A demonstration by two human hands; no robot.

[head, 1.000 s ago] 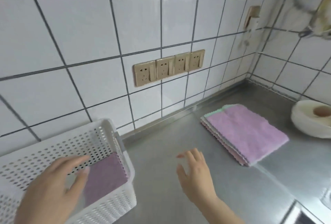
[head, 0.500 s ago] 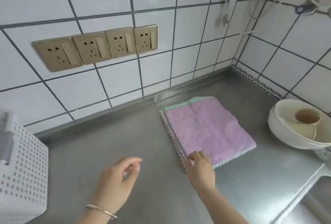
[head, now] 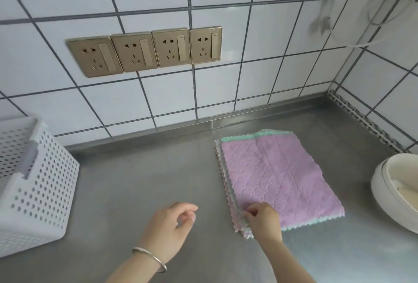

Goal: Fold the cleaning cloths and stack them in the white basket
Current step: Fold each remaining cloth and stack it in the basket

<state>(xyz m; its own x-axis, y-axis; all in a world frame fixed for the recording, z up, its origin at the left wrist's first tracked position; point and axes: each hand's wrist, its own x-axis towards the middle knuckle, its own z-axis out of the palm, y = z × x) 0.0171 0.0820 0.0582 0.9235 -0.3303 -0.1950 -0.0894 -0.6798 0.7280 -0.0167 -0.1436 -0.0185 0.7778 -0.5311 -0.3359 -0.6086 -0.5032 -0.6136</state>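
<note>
Pinching the near left corner of the cloth stack (head: 280,176) with my right hand (head: 264,220), fingertips curled onto the zigzag edges right where the layers fan out. The pink cloth is on top, with mint green and pale ones peeking out underneath, all lying flat on the steel counter (head: 147,183). My left hand (head: 168,226) hovers just above the counter, near the stack but not touching it, fingers loosely curled with nothing in them, bangle (head: 150,258) on the wrist. The white basket (head: 38,187) sits well off to the left against the tiled wall; can't see down into it from this angle, so no idea what's inside. A white bowl (head: 389,194) sits at the right edge, holding something pale I can't make out.
</note>
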